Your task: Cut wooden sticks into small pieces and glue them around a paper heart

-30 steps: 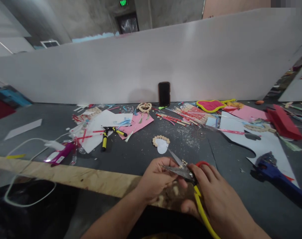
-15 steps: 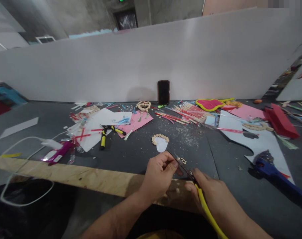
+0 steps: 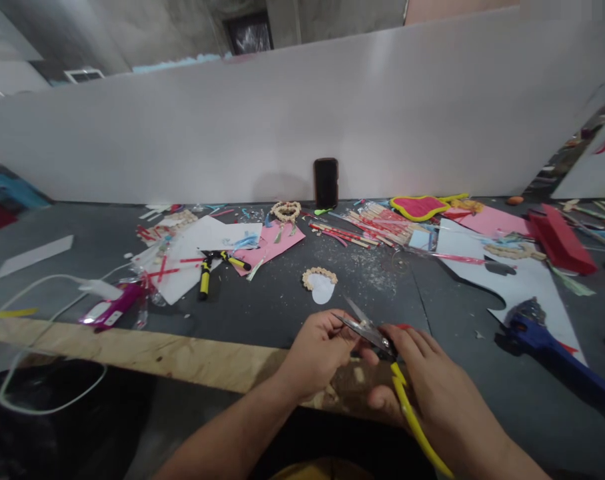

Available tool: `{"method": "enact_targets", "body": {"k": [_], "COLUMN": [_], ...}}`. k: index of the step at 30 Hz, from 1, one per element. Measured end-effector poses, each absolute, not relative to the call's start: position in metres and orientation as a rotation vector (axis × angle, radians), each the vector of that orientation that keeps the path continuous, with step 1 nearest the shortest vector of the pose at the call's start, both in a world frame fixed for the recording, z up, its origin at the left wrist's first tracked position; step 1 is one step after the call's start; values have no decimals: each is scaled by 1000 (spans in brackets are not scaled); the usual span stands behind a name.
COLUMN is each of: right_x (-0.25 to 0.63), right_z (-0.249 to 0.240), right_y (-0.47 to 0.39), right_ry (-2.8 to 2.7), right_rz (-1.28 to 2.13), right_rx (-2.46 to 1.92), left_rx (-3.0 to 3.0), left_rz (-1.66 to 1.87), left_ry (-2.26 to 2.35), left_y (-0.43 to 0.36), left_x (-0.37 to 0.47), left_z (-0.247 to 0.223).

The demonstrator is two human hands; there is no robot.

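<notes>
My right hand [image 3: 427, 380] grips a pair of scissors [image 3: 367, 330] with yellow handles, and their blades are spread apart. The blades point up and left, close to the fingertips of my left hand [image 3: 315, 353]. That left hand is closed in a pinch; whatever lies between its fingers is too small or hidden to make out. Just beyond, on the dark table, lies a white paper heart [image 3: 322, 290] with small pale wooden pieces [image 3: 320, 272] along its upper and left edge.
A purple glue gun [image 3: 112, 308] with a white cord and yellow-black pliers [image 3: 206, 275] lie left. Red-patterned sticks [image 3: 345, 233] and a phone [image 3: 326, 183] stand or lie at the back. On the right are a blue tool [image 3: 547, 343] and white cut board [image 3: 462, 257].
The scissors' blades have gone from closed to spread apart, and my right thumb has moved lower. My left hand stays in nearly the same pinch.
</notes>
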State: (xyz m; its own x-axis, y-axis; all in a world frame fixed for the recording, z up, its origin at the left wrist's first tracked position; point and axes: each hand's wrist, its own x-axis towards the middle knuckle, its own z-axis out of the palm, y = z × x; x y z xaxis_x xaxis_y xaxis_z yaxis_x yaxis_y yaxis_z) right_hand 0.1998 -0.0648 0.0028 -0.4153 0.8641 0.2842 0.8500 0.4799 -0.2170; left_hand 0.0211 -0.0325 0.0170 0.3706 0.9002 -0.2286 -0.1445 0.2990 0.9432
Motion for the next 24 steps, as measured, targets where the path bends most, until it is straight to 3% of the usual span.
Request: {"method": "enact_targets", "body": {"k": [7,16,24], "right_x": [194,199,201], "right_z": [-3,3,8], "right_y": [-66,-58,-61], "right_ry": [-2401,-2430,-2383], "right_rz": [-148,-72,66], "right_rx": [-1440,-1552,-1514], "left_rx": [1249,1303,1184], "left_rz": [948,1003,993], "left_ry": [1030,1072,1003], "left_y": [-33,-30,-31], "left_x": [23,29,29], "left_z": [15,-1,14]}}
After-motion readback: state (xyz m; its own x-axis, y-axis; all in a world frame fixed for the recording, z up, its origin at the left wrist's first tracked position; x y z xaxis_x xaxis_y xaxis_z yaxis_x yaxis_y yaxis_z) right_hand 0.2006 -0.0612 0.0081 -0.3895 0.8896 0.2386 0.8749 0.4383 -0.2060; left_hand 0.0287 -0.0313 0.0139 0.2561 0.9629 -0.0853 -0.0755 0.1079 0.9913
